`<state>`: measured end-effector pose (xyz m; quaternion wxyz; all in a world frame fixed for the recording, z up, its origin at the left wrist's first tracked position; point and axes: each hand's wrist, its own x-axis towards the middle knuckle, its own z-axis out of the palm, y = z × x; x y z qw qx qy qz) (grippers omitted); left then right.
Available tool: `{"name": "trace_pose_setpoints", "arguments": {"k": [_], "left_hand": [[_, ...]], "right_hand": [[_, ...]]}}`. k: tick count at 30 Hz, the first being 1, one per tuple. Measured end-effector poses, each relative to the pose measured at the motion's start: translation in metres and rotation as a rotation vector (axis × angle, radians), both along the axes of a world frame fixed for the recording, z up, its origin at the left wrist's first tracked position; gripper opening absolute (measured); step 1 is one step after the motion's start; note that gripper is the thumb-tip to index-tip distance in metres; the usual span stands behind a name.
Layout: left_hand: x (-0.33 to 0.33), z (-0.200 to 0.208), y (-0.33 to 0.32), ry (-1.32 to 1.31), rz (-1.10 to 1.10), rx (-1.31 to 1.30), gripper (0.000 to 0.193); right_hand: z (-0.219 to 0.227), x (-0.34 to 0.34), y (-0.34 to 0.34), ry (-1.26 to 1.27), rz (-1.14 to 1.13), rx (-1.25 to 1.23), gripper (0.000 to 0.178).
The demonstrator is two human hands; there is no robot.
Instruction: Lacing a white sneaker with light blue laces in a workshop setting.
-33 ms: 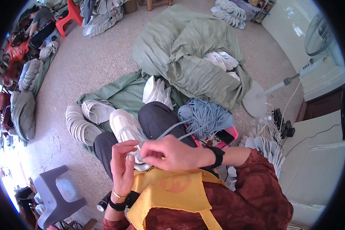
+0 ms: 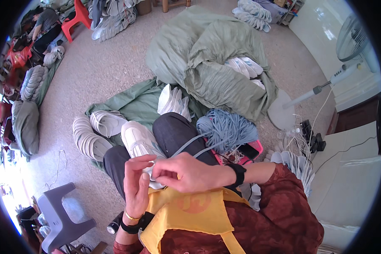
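Observation:
A white sneaker point(image 2: 136, 136) rests on my lap, toe pointing away from me. Close to its heel end, my left hand point(image 2: 136, 184) is raised with its thumb and bent fingers apart; I see nothing held in it. My right hand point(image 2: 186, 171) is closed over the near part of the sneaker, fingers curled in a pinch. Whatever they grip is hidden. Light blue flat laces point(image 2: 190, 143) run from the sneaker across my right thigh to a tangled heap of blue laces point(image 2: 226, 129). That heap lies in a pink tray point(image 2: 254, 156).
Stacked white shoe parts point(image 2: 89, 137) lie at the left, with more point(image 2: 172, 101) on a green cloth point(image 2: 133, 101). A large green sack point(image 2: 224, 46) stands ahead. A phone point(image 2: 248, 150) sits in the tray. A fan point(image 2: 283, 108) is at right, a grey stool point(image 2: 57, 216) at left.
My right hand has shifted slightly, its curled fingers nearer my left hand. The left thumb has moved a little. The sneaker stays in place.

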<state>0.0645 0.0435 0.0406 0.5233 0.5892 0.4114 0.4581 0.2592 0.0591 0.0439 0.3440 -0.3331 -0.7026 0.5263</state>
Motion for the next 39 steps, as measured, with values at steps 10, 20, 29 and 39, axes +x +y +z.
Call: {"name": "trace_pose_setpoints", "arguments": {"k": [10,20,29,39], "left_hand": [[-0.018,-0.002,0.005,0.222,-0.257,0.145,0.030],[-0.064,0.006,0.005,0.051,-0.095,-0.048,0.046],[-0.092,0.000,0.007,-0.169,0.021,-0.136,0.043],[-0.108,-0.008,0.011,-0.149,0.129,-0.188,0.042]], "right_hand": [[0.032,0.006,-0.008,-0.085,-0.108,0.114,0.006],[-0.017,0.109,0.038,-0.321,-0.664,0.206,0.003],[-0.152,0.283,0.042,-0.440,-0.947,-0.026,0.007],[-0.193,0.369,0.032,-0.764,-1.206,0.094,0.004]]}}
